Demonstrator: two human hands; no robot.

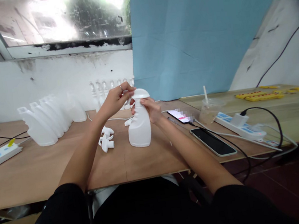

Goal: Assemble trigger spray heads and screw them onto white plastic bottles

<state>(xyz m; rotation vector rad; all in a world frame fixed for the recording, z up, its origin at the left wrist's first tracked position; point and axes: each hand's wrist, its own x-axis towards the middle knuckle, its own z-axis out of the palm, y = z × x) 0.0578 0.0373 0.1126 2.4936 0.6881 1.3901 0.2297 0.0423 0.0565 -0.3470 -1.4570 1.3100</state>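
A white plastic spray bottle stands upright on the brown table in front of me, its trigger sprayer head seated on the neck. My left hand, with a ring on one finger, closes its fingertips on the left side of the sprayer head. Around the bottle's neck, my right hand is closed from the right. Loose white sprayer heads lie on the table left of the bottle. Another white piece shows partly behind it.
Several headless white bottles stand in a row at the left. More white bottles with heads line the wall behind my hands. To the right are two phones, a plastic cup with a straw, a power strip and cables.
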